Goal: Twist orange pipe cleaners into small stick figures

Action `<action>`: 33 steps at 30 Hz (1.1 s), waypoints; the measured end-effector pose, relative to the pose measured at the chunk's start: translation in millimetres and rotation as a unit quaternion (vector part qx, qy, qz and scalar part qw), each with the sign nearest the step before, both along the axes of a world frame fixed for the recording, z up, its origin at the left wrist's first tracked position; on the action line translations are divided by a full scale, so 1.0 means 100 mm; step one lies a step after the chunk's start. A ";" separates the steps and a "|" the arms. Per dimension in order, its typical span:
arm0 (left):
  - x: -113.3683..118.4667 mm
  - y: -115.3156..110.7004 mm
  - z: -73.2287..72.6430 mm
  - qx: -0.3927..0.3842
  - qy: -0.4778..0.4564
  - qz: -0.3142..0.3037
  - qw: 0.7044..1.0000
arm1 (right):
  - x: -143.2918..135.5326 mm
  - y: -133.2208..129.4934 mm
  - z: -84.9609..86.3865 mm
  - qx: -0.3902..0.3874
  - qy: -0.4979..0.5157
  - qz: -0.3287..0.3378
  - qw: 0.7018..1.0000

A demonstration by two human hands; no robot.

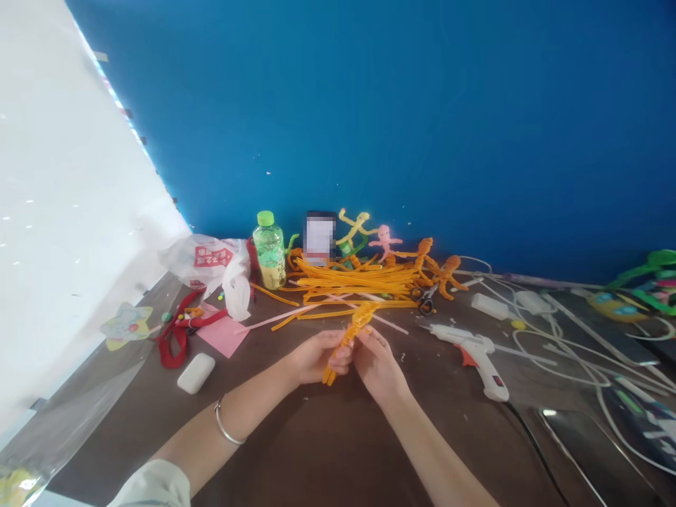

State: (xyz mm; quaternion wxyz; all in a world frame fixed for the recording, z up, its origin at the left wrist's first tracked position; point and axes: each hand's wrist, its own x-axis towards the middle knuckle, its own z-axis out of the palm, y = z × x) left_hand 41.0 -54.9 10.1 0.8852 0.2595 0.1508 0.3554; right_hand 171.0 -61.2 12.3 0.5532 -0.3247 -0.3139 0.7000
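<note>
An orange pipe-cleaner figure (pixel 361 318) is held upright at a slant over the dark table. My left hand (pixel 324 357) wraps its fingers round the figure's lower part, whose ends stick out below. My right hand (pixel 379 362) touches the figure's right side with thumb and fingers pressed together. Behind both hands lies a pile of orange pipe cleaners (pixel 353 280). Finished-looking orange figures (pixel 424 252), a pink one (pixel 386 241) and a yellow one (pixel 359 224) stand by the blue wall.
A glue gun (pixel 472 352), scissors (pixel 427 301), white cables and a phone (pixel 596 458) lie to the right. On the left are a green-capped bottle (pixel 270 253), a plastic bag (pixel 203 257), pink paper (pixel 224 334), red ribbon (pixel 173 345) and a white case (pixel 196 373).
</note>
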 end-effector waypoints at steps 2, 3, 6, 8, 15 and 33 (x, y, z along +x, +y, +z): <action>0.03 0.00 -0.02 0.027 0.049 0.046 0.997 | -0.01 0.00 -0.01 -0.003 -0.005 -0.011 1.000; 0.05 0.00 -0.03 0.047 0.082 0.082 0.992 | -0.01 0.01 -0.02 -0.004 -0.012 -0.024 1.000; 0.09 0.01 -0.08 0.113 0.183 0.200 0.956 | -0.02 0.01 -0.02 0.013 -0.042 -0.088 0.995; 0.11 0.01 -0.11 0.150 0.233 0.245 0.929 | -0.03 0.00 -0.03 0.037 -0.071 -0.119 0.990; 0.09 -0.01 -0.09 0.160 0.241 0.243 0.926 | -0.04 -0.04 -0.09 0.066 -0.134 -0.158 0.976; -0.04 0.03 -0.10 -0.043 0.024 -0.020 0.999 | -0.03 -0.05 0.03 0.017 -0.020 0.019 0.999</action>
